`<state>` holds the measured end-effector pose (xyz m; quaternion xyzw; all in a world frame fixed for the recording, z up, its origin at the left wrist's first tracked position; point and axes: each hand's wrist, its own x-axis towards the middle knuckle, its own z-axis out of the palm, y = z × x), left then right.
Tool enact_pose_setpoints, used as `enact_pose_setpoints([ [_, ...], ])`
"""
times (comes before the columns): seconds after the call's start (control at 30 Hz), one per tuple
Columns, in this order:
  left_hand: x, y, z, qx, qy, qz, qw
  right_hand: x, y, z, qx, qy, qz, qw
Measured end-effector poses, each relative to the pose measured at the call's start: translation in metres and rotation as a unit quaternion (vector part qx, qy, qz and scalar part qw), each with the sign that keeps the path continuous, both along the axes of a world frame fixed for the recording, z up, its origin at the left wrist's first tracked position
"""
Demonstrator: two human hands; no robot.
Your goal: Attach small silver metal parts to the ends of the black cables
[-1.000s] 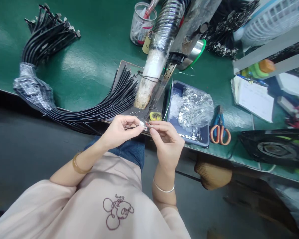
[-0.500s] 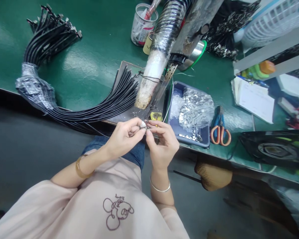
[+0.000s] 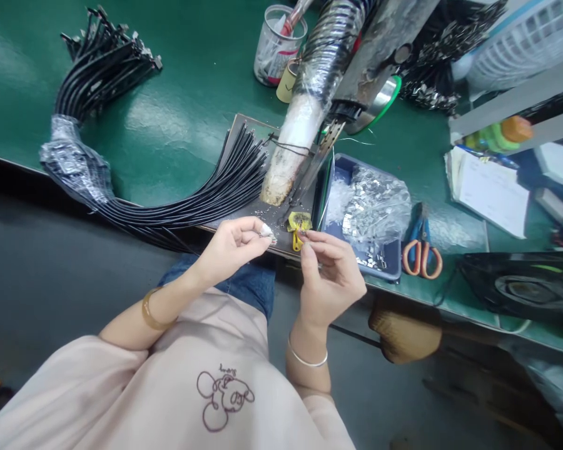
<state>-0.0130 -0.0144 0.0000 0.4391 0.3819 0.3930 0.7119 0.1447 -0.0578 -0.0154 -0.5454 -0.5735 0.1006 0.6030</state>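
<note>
My left hand [image 3: 232, 247] is curled at the bench edge, pinching a small silver connector end [image 3: 267, 232] of a thin black cable. My right hand [image 3: 331, 272] is closed in a pinch on a tiny metal part, held just below a small yellow piece [image 3: 299, 222] on the dark work plate [image 3: 281, 215]. A fan of black cables [image 3: 216, 187] lies on that plate, running left to a plastic-wrapped bundle [image 3: 72, 162]. A wrapped soldering fixture [image 3: 304, 131] leans over the plate.
A blue tray [image 3: 380, 259] with a bag of small metal shells sits right of my hands. Orange-handled scissors [image 3: 422, 253], a clear cup [image 3: 276, 47], papers [image 3: 492, 187], a solder spool [image 3: 382, 97] and a black fan [image 3: 520, 284] stand on the green bench.
My hands were touching around the connector. Now they have drawn apart, the right hand moving right and up toward the yellow piece.
</note>
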Motion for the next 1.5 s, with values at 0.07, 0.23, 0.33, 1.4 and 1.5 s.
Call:
enact_pose_setpoints([
  [0.07, 0.001, 0.001, 0.0, 0.0, 0.006, 0.006, 1.0, -0.001, -0.004, 0.0, 0.043, -0.069, 0.003, 0.997],
  [0.23, 0.003, 0.001, 0.001, 0.011, 0.007, 0.008, 1.0, -0.004, -0.008, -0.003, 0.087, -0.15, 0.057, 0.983],
  [0.33, 0.003, 0.0, 0.002, 0.013, 0.003, 0.004, 1.0, -0.004, -0.006, -0.005, 0.044, -0.086, 0.035, 0.995],
  [1.4, 0.003, -0.001, 0.002, 0.04, 0.043, 0.019, 0.998, 0.0, -0.006, -0.003, -0.009, -0.071, 0.05, 0.996],
  [1.5, 0.001, 0.0, 0.001, 0.042, 0.045, 0.024, 0.998, -0.001, -0.006, -0.007, 0.0, -0.054, 0.043, 0.998],
])
